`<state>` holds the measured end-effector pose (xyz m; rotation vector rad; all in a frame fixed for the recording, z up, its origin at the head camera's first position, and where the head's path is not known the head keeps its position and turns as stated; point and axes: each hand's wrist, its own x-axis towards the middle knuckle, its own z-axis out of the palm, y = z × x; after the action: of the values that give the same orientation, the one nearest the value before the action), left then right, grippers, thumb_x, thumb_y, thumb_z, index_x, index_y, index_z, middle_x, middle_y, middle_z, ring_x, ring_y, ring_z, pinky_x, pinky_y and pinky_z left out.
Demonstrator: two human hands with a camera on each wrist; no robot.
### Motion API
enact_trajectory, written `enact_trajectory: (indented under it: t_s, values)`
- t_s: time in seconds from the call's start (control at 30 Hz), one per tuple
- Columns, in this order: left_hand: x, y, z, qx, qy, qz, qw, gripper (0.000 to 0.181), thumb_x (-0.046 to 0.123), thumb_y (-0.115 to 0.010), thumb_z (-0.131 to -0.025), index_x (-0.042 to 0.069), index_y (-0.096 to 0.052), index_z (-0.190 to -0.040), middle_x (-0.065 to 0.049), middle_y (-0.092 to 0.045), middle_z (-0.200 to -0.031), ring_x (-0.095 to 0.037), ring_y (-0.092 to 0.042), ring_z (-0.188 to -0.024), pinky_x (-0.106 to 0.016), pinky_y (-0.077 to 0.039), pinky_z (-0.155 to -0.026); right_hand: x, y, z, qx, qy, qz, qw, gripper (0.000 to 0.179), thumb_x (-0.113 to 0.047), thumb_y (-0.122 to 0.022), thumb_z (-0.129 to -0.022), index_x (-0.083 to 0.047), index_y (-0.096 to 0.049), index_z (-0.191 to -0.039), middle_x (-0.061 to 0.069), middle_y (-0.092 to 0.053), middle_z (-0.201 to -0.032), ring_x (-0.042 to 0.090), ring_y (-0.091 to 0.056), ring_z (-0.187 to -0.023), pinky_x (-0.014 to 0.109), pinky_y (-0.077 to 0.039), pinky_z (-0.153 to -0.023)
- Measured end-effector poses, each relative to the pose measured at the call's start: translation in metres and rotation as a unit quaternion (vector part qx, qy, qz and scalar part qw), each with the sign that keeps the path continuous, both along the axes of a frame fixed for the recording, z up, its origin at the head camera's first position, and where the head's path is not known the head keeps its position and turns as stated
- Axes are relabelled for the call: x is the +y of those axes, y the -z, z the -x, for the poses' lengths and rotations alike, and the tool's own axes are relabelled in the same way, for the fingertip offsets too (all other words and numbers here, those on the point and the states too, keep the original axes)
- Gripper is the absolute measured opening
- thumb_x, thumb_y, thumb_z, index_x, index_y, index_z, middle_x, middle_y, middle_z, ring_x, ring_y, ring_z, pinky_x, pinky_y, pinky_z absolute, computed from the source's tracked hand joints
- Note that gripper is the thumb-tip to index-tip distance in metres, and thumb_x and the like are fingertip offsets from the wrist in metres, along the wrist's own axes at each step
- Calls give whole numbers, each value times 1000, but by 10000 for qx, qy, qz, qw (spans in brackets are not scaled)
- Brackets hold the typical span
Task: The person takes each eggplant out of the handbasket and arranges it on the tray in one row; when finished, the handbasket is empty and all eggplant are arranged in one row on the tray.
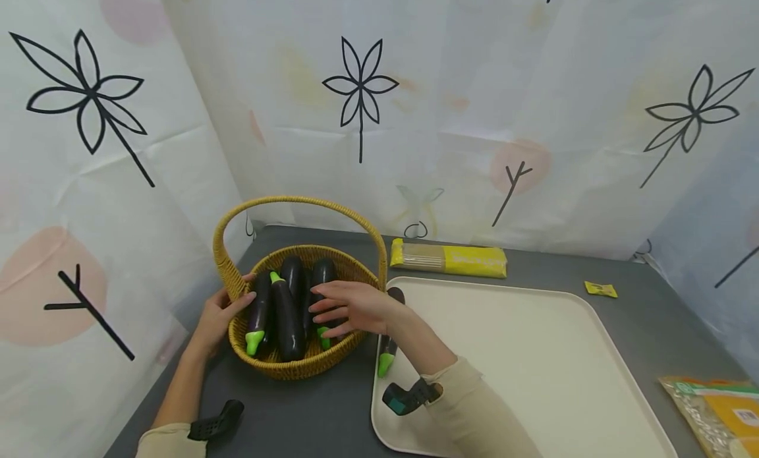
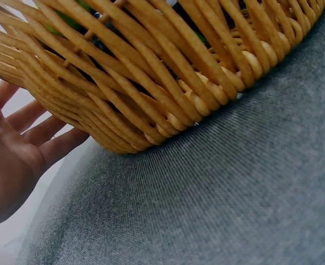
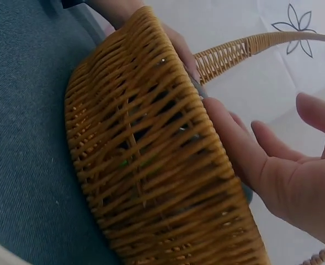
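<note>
A woven wicker basket [image 1: 296,372] with a tall arched handle holds several dark eggplants [image 1: 288,323] with green stem ends. My left hand [image 1: 216,316] grips the basket's left rim beside the foot of the handle, its thumb over the edge and its fingers along the outer wall. Over the basket's right side, my right hand [image 1: 358,306] reaches in with fingers spread and slightly bent, holding nothing. Its fingers overlap the rightmost eggplant in the head view. Another eggplant [image 1: 385,364] lies on the left edge of a cream tray [image 1: 504,352], partly hidden by my right wrist.
Behind the tray lies a yellow packet of noodles [image 1: 447,258]. A small yellow packet [image 1: 601,289] is on the grey table at the right. Nearer the front right corner is a clear and orange food bag [image 1: 720,412]. Patterned white curtains [image 1: 439,115] enclose the table.
</note>
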<state>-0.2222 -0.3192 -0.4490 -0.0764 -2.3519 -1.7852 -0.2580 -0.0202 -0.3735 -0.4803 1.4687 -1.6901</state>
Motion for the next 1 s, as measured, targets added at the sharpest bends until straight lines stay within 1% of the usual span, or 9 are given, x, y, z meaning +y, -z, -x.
enact_trajectory:
  t_s: [0.23, 0.47, 0.53, 0.63, 0.8, 1.0]
  values:
    - [1, -1, 0, 62, 32, -40, 10000, 49, 20, -55, -98, 0, -43, -141, 14, -53, -115, -4, -52, -102, -17, -45, -80, -18, 5, 0, -122, 269, -493, 9983, 48, -25, -54, -99, -4, -43, -141, 20, -52, -128, 38, -52, -115, 48, -50, -83]
    - [1, -1, 0, 29, 31, -77, 10000, 49, 20, -55, -99, 0, -43, -142, 15, -54, -113, -3, -53, -100, -17, -46, -79, -31, 11, -2, 78, -20, -771, 9970, 46, -24, -54, -99, -5, -44, -141, 14, -53, -124, 32, -58, -106, 44, -53, -76]
    - [0, -1, -1, 24, 19, -64, 10000, 49, 21, -55, -98, 1, -43, -142, 15, -54, -113, -3, -53, -100, -18, -46, -79, -35, 12, -2, 112, -26, -848, 9963, 47, -24, -56, -99, -6, -44, -140, 12, -54, -122, 31, -59, -103, 44, -53, -75]
    - [0, 0, 0, 18, 9, -64, 10000, 49, 21, -56, -98, 2, -43, -142, 15, -54, -113, -3, -53, -100, -18, -46, -79, -41, 12, -3, 149, 73, -981, 9950, 49, -25, -59, -97, -7, -44, -140, 12, -55, -119, 30, -60, -101, 45, -53, -75]
    - [0, 0, 0, 20, 3, -124, 9999, 48, 20, -56, -98, 3, -44, -142, 14, -54, -113, -4, -54, -100, -18, -47, -78, -50, 11, -7, 291, 305, -1205, 9918, 52, -26, -61, -95, -6, -44, -140, 13, -56, -119, 31, -61, -99, 45, -53, -73]
    - [1, 0, 1, 37, -28, -96, 9999, 48, 20, -56, -98, 0, -44, -140, 14, -55, -112, -5, -53, -99, -18, -47, -79, -58, 11, -9, 348, 493, -1324, 9894, 55, -27, -62, -94, -6, -43, -141, 13, -57, -118, 30, -62, -96, 44, -53, -74]
